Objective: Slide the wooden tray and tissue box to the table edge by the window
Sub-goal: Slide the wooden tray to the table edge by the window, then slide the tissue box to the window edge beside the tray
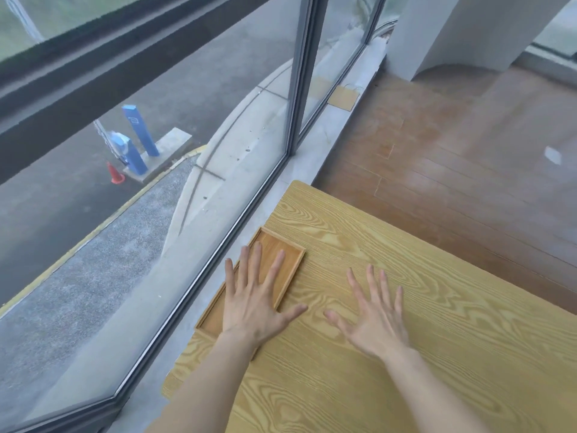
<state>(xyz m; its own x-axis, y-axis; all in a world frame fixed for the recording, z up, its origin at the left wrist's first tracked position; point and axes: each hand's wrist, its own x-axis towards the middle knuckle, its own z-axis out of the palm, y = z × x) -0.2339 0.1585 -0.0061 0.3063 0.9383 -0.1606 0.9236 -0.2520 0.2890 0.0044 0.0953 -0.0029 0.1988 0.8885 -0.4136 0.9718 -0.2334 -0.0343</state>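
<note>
A shallow rectangular wooden tray (274,260) lies at the window-side edge of a pale wood-grain counter (406,307). The left hand (253,307) rests flat on the tray, fingers spread open. The right hand (374,317), also open and empty, is spread just beside the tray, away from the window (156,182).

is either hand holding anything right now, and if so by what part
Nothing is gripped. The left hand lies flat, fingers spread, over the wooden tray at the table's window edge. The right hand is open over bare table.
</note>
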